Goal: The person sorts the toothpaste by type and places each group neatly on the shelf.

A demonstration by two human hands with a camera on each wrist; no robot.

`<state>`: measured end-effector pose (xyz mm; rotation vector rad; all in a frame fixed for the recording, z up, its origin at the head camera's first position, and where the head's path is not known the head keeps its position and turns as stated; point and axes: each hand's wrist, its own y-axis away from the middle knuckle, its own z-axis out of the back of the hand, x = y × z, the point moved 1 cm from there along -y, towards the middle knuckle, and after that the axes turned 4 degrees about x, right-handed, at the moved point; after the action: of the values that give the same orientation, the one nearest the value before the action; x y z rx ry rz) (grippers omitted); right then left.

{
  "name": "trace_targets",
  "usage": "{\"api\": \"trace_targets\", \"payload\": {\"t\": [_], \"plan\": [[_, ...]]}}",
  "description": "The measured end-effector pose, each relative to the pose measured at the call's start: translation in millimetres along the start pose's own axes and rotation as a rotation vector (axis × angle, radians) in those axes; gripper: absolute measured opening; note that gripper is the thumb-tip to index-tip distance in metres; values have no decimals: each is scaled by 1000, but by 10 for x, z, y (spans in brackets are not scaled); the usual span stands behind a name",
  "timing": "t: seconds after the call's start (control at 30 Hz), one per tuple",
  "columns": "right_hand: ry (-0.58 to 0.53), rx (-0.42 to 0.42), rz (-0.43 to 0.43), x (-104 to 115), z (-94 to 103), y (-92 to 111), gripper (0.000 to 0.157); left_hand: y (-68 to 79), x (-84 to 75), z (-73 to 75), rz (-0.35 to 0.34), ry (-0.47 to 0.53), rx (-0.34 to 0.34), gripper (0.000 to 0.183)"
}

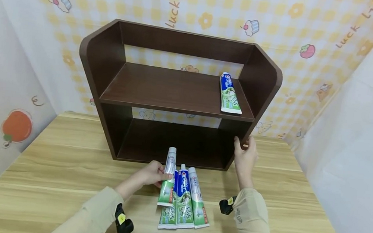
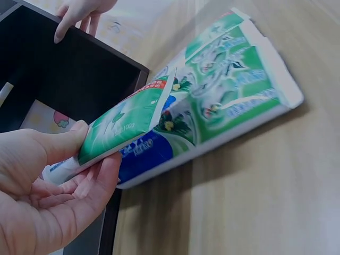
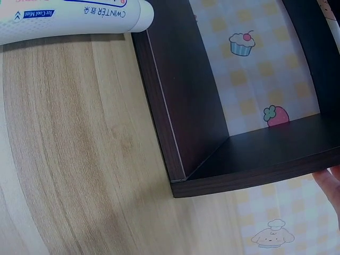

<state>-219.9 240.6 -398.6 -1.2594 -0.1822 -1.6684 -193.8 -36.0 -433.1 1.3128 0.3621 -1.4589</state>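
My left hand pinches a white-and-green toothpaste tube between thumb and fingers, cap end toward the shelf. In the left wrist view, this tube is tilted above the other tubes. Beneath and beside it lie a partly covered blue-and-green tube, another blue-and-green tube and a white-and-green tube, side by side. At the dark brown two-tier shelf, my right hand grips the lower right side panel, thumb at its front edge. Only some of its fingers show in the right wrist view.
One blue-and-green toothpaste tube lies at the right end of the upper tier. The shelf stands at the back of a light wooden table. Behind it hangs a yellow checked cloth, with white cloth at the sides.
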Motion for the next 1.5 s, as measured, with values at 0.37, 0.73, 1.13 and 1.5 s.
{"api": "trace_targets", "payload": {"t": [0.37, 0.73, 1.13, 1.5], "plan": [[-14, -5, 11, -24, 36, -31, 23, -194, -255, -65, -16, -25, 2, 22], [1, 28, -13, -19, 46, -5, 22, -444, -399, -197, -23, -11, 27, 27], [25, 5, -3, -30, 19, 25, 22, -801, -667, -291, -23, 3, 9, 36], [22, 28, 0, -35, -10, 14, 23, -982, -881, -348, -11, 75, 24, 42]]}}
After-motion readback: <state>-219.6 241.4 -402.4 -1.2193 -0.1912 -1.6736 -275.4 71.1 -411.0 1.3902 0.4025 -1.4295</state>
